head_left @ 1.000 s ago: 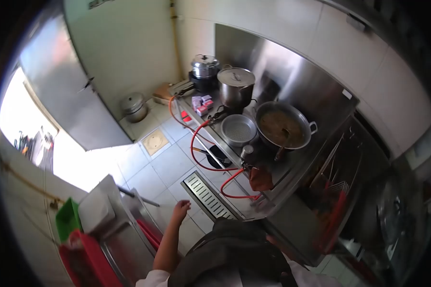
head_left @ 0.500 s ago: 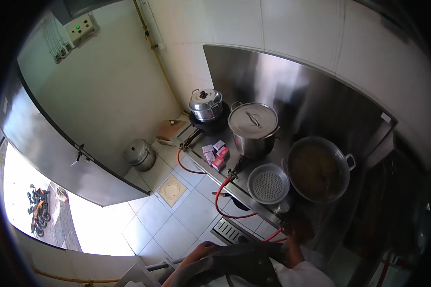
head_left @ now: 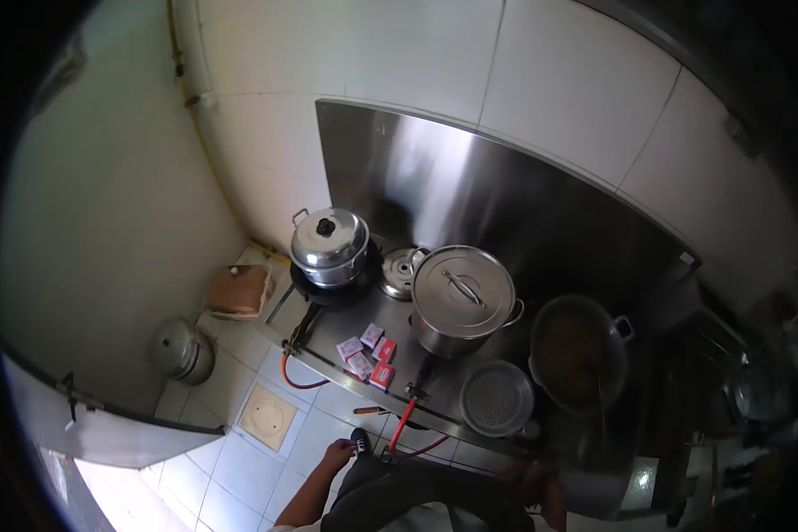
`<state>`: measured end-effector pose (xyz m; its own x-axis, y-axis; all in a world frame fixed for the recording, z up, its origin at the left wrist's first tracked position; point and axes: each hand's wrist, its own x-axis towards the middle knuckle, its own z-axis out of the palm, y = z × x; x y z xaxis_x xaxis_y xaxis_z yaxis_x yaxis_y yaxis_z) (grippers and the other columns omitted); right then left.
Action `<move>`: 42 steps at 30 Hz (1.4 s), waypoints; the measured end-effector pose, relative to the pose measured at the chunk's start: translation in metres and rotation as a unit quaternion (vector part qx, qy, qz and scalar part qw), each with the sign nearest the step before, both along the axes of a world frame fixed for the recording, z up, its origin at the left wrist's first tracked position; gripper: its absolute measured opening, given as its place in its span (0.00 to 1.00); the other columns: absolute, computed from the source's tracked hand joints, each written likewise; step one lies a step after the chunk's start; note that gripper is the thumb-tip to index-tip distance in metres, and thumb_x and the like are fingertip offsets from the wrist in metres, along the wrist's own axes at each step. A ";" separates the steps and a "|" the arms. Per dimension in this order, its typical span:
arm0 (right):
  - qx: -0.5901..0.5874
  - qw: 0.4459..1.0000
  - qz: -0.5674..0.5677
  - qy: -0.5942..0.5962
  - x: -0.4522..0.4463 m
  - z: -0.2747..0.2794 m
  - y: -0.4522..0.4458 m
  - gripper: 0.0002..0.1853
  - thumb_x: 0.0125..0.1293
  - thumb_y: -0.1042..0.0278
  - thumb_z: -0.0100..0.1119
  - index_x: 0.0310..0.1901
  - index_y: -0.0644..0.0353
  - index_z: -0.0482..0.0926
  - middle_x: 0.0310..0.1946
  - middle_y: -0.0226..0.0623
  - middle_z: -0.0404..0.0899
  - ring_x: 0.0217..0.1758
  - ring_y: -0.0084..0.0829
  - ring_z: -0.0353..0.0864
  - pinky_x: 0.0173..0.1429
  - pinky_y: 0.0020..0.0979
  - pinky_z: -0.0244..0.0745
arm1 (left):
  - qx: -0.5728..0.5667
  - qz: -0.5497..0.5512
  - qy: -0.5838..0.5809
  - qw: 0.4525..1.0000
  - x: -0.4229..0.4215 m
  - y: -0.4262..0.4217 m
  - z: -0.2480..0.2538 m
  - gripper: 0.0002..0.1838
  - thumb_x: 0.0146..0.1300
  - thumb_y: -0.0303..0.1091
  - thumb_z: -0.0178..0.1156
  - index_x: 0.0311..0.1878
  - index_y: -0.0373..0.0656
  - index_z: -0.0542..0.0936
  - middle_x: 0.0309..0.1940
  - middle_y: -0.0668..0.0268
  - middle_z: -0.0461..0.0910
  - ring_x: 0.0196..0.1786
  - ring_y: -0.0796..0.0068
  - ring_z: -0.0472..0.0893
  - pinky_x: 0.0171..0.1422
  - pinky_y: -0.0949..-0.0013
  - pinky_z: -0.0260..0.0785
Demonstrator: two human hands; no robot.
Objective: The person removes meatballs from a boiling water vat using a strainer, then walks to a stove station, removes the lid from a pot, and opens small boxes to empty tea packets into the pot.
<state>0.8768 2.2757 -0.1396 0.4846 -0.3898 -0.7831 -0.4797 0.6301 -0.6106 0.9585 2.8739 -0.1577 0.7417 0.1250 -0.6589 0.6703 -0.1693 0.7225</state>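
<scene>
My left hand (head_left: 340, 452) hangs at the lower middle, in front of the steel stove counter (head_left: 328, 332), its fingers curled and too small to make out. In shadow at the counter's front edge is my right hand (head_left: 529, 479), beside the brown cloth area, its fingers unclear. Nearest to it are a perforated strainer pan (head_left: 496, 399) and a wide pan (head_left: 581, 355) of brownish liquid. A tall lidded pot (head_left: 464, 301) stands at the counter's middle. Several small pink-and-white boxes (head_left: 361, 355) lie in front of it. At the left end sits a lidded steamer pot (head_left: 330, 248).
A lidded pot (head_left: 183, 351) rests on the floor at the left, near a brown box (head_left: 238, 292). Red hoses (head_left: 402, 427) loop off the counter's front. The metal door (head_left: 115, 430) is at the lower left. A steel backsplash (head_left: 470, 168) rises behind the pots.
The view has swung toward the stove, which now lies closer and more frontal. The doorway has shifted to the lower left. My right hand has come into view by the counter's front edge.
</scene>
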 end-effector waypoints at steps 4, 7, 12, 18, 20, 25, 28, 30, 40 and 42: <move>-0.454 0.870 0.191 0.042 0.115 0.123 0.067 0.22 0.59 0.68 0.49 0.54 0.68 0.72 0.49 0.44 0.77 0.51 0.40 0.76 0.56 0.38 0.70 | -0.037 -0.011 -0.024 0.999 0.063 0.067 -0.014 0.11 0.60 0.30 0.59 0.43 0.34 0.78 0.35 0.60 0.82 0.35 0.73 0.82 0.42 0.70 0.75; -0.511 0.818 0.154 -0.214 0.246 0.329 0.240 0.25 0.60 0.75 0.50 0.62 0.62 0.68 0.50 0.44 0.78 0.53 0.38 0.77 0.56 0.36 0.70 | -0.081 0.000 -0.040 0.996 0.095 0.107 -0.013 0.10 0.60 0.27 0.58 0.43 0.34 0.78 0.35 0.61 0.81 0.34 0.73 0.82 0.41 0.71 0.75; -0.699 0.580 0.353 -0.224 0.406 0.302 0.305 0.19 0.60 0.73 0.54 0.55 0.57 0.76 0.46 0.46 0.80 0.49 0.45 0.80 0.51 0.37 0.73 | -0.086 0.006 -0.058 0.995 0.119 0.150 -0.020 0.10 0.61 0.27 0.57 0.44 0.35 0.77 0.35 0.61 0.81 0.33 0.72 0.82 0.37 0.73 0.75; -0.695 0.542 0.440 -0.172 0.463 0.257 0.325 0.15 0.56 0.67 0.61 0.45 0.60 0.80 0.41 0.49 0.80 0.48 0.47 0.79 0.49 0.41 0.75 | -0.097 0.078 -0.009 0.992 0.100 0.199 -0.018 0.11 0.60 0.30 0.58 0.45 0.37 0.77 0.36 0.63 0.81 0.34 0.74 0.83 0.28 0.75 0.69; -0.711 0.521 0.434 -0.187 0.473 0.261 0.322 0.16 0.54 0.67 0.64 0.44 0.61 0.80 0.40 0.48 0.80 0.48 0.47 0.79 0.52 0.41 0.74 | -0.096 0.108 0.005 0.989 0.085 0.215 -0.018 0.11 0.60 0.30 0.57 0.45 0.37 0.77 0.35 0.62 0.81 0.33 0.73 0.82 0.28 0.76 0.70; -0.739 0.449 0.475 -0.162 0.496 0.228 0.324 0.16 0.53 0.67 0.64 0.44 0.62 0.78 0.38 0.49 0.80 0.46 0.51 0.78 0.52 0.42 0.74 | -0.058 0.099 -0.016 0.993 0.074 0.242 -0.033 0.10 0.60 0.28 0.57 0.44 0.35 0.77 0.34 0.60 0.80 0.32 0.72 0.82 0.32 0.73 0.73; -0.732 0.459 0.491 -0.114 0.500 0.231 0.332 0.14 0.54 0.69 0.61 0.42 0.63 0.78 0.41 0.51 0.80 0.48 0.52 0.77 0.54 0.44 0.72 | -0.047 0.119 -0.061 0.990 0.070 0.248 -0.036 0.11 0.60 0.27 0.56 0.43 0.32 0.77 0.34 0.59 0.80 0.32 0.71 0.81 0.38 0.72 0.75; -0.732 0.475 0.476 -0.114 0.500 0.242 0.333 0.12 0.55 0.71 0.59 0.41 0.64 0.78 0.41 0.53 0.79 0.49 0.52 0.77 0.54 0.44 0.71 | -0.043 0.133 -0.071 0.988 0.070 0.248 -0.030 0.10 0.60 0.27 0.56 0.43 0.32 0.77 0.34 0.59 0.81 0.32 0.72 0.81 0.38 0.71 0.75; -0.749 0.510 0.357 -0.225 0.518 0.355 0.258 0.12 0.54 0.76 0.60 0.41 0.67 0.78 0.35 0.51 0.81 0.40 0.50 0.81 0.44 0.39 0.74 | -0.082 0.086 -0.029 0.993 0.047 0.226 -0.046 0.08 0.58 0.23 0.56 0.40 0.32 0.79 0.32 0.60 0.81 0.34 0.73 0.82 0.38 0.72 0.77; -0.746 0.533 0.335 -0.219 0.491 0.361 0.240 0.12 0.54 0.76 0.60 0.41 0.68 0.78 0.35 0.51 0.81 0.40 0.49 0.81 0.44 0.38 0.74 | -0.087 0.041 -0.026 0.995 0.049 0.218 -0.045 0.07 0.58 0.23 0.57 0.39 0.33 0.80 0.30 0.60 0.82 0.35 0.74 0.82 0.38 0.73 0.77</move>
<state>1.3679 2.5158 0.2211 0.9147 -0.0446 0.4018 0.1030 -0.9354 -0.3382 1.0072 3.0921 -0.2029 0.7679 0.0731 -0.6363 0.6371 0.0147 0.7706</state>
